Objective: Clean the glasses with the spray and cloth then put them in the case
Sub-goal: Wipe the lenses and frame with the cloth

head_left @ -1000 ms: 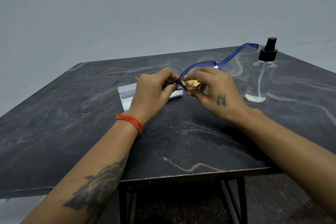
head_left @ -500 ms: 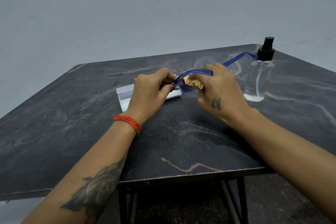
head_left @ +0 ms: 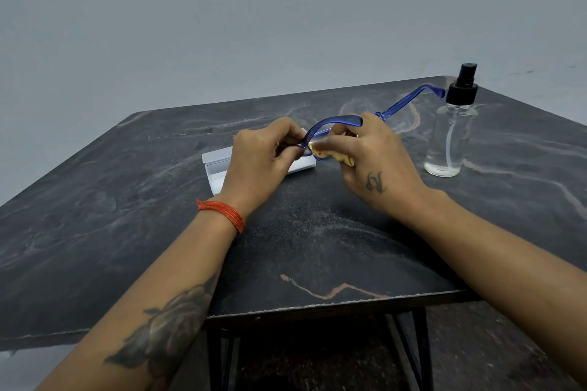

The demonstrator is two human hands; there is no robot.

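Since half a second back, the right hand (head_left: 378, 165) has slid its cloth down toward the near, lower edge of the lens, and the blue arm sticking out behind now ends just short of the sprayer cap instead of overlapping it. Left hand (head_left: 263, 159) hasn't really budged.

So right now: both hands hold the blue-framed glasses (head_left: 336, 122) up above the table, not touching it. Left hand's fingers are curled and pinching the frame at its left end, thumb and fingertips closed on it. Right hand's fingers are wrapped around the tan cleaning cloth (head_left: 330, 155) and pressing it against the lens just right of that pinch, with the top of the frame arching over the knuckles. A bit of the cloth pokes out below the fingers. One temple arm runs up and away to the right of the grip.

Directly under and behind the left hand is the white glasses case (head_left: 219, 165), lying open on the table, mostly hidden by the hand. Off to the right of the right hand, apart from it, the clear spray bottle (head_left: 451, 136) with a black pump top stands upright. Everything sits on a dark marble-look table (head_left: 317, 247). An orange thread bracelet (head_left: 222, 213) is on the left wrist.
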